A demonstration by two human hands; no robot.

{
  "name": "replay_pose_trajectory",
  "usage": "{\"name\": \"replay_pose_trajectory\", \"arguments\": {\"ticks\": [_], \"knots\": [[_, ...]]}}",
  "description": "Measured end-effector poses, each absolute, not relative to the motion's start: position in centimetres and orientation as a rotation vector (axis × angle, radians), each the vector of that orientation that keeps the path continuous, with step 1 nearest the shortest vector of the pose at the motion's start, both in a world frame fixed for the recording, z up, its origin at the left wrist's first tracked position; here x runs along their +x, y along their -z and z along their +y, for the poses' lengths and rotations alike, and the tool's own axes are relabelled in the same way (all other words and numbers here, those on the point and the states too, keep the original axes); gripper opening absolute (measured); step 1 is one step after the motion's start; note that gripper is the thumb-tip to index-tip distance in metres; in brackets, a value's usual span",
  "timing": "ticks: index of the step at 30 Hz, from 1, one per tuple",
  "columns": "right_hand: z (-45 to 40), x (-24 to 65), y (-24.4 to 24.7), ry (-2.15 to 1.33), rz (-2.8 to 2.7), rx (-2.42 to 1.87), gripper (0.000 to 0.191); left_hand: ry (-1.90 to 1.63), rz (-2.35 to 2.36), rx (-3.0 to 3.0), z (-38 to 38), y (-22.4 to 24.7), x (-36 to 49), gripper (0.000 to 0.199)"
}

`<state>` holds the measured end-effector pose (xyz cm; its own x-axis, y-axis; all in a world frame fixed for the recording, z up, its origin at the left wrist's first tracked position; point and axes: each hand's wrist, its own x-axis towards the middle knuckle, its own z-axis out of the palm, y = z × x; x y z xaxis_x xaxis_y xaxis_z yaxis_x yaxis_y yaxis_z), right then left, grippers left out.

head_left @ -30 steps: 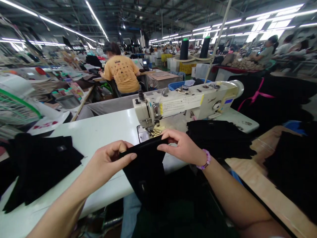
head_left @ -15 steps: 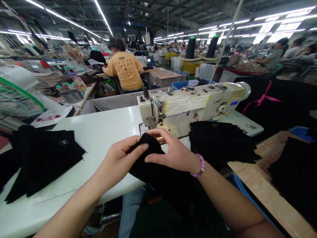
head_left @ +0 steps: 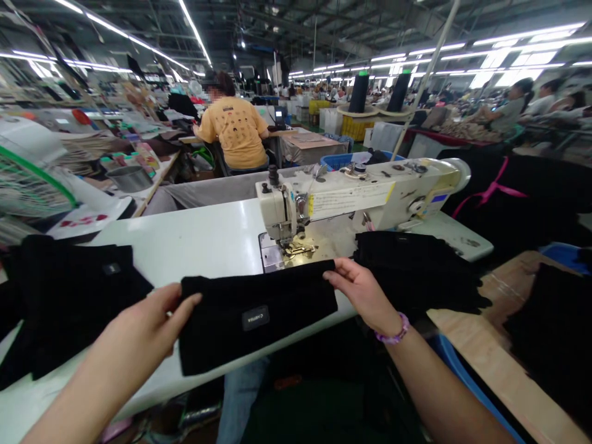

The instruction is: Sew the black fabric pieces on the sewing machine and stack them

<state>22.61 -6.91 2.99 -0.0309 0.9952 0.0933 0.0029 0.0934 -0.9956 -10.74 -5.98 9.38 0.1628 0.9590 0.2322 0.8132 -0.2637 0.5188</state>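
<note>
- Black knit fabric panel: suspended between the hands above the front of the white sewing table, long axis almost level, left to right; small dark label on the upward face, near mid-length.
- Left hand: fingers extended and close together, fingertips against the panel's left end; firmness of grip impossible to tell.
- Right hand: thumb and forefinger only slightly parted at the panel's upper right corner, apparently pinching it; purple beaded bracelet at the wrist.
- Key relation: right hand nearer the lockstitch sewing machine; presser foot just beyond the panel's upper edge, left of the right hand.
- Left of the panel: folded pile of black fabric on the table, near the left hand.
- Right of the panel: black fabric pile just beyond the right hand; more black fabric on a wooden board.
- Background: co-worker in a yellow T-shirt, seated with back turned; blue plastic crate behind the machine.
</note>
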Motion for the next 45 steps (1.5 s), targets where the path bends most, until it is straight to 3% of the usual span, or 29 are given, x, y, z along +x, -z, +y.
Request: {"name": "replay_pose_trajectory", "arguments": {"ticks": [2, 4, 6, 9, 12, 14, 17, 23, 28, 45], "knots": [[-6.9, 22.5, -3.8, -1.091, -1.328, -1.137, 0.026, -0.645, 1.908, 2.354, -6.2, -9.0, -10.7, 0.025], [-7.1, 21.9, -4.7, -1.062, -1.438, -1.135, 0.022, -0.773, 1.978, 2.496, -6.7, -9.0, -9.3, 0.033], [-7.3, 21.1, -5.5, -1.056, -1.535, -1.12, 0.018, -0.945, 1.725, 2.575, -7.2, -9.2, -7.0, 0.041], [-7.7, 19.8, -6.2, -1.08, -1.622, -1.059, 0.013, -1.028, 1.259, 2.53, -7.5, -9.3, -3.4, 0.032], [-8.1, 18.9, -6.5, -1.024, -1.604, -1.008, 0.019, -1.102, 1.086, 2.384, -7.6, -8.9, -0.9, 0.022], [-8.4, 18.7, -6.6, -0.881, -1.574, -1.001, 0.026, -1.176, 1.088, 2.287, -7.6, -8.6, 0.0, 0.019], [-8.8, 18.7, -7.0, -0.698, -1.589, -0.924, 0.019, -1.239, 1.133, 2.162, -7.8, -8.3, 0.6, 0.018], [-9.1, 19.3, -7.6, -0.803, -1.581, -0.858, 0.015, -1.34, 1.192, 2.068, -8.5, -8.0, 0.8, 0.007], [-8.7, 19.5, -7.4, -0.962, -1.534, -0.879, 0.011, -1.439, 1.118, 2.171, -8.7, -7.9, 1.0, 0.011], [-9.0, 19.6, -8.4, -0.569, -1.728, -0.906, 0.011, -1.458, 1.055, 2.402, -8.2, -9.5, 1.1, 0.015]]}}
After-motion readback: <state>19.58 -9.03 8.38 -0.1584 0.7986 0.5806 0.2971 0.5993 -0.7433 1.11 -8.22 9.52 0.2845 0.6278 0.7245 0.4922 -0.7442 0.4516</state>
